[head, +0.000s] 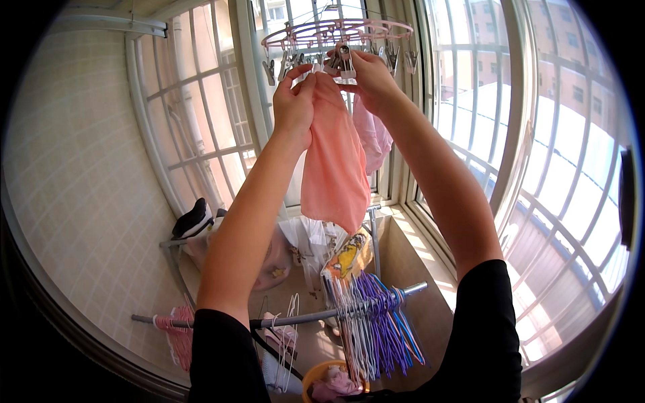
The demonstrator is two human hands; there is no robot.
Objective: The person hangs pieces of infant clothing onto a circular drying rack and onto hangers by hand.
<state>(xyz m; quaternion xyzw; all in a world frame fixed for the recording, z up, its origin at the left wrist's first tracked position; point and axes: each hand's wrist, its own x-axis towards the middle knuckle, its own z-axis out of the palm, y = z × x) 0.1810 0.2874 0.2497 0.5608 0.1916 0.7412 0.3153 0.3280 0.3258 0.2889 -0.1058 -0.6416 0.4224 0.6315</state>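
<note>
My left hand pinches the upper edge of a salmon-coloured cloth, which hangs down below it. Beside it, at about the same height, my right hand has its fingers around a metal-faced clip of a round pink drying hanger. Whether the clip's jaws bite on the cloth is hidden by the fingers. More clips dangle around the hanger's ring. Behind the salmon cloth a pale pink garment hangs, its top covered by my right hand.
Lower down, a metal rail carries purple and white hangers and pink hangers. An orange basin holds pink laundry. A dark-and-white cap sits at the rear rack. Barred windows flank the right; a tiled wall the left.
</note>
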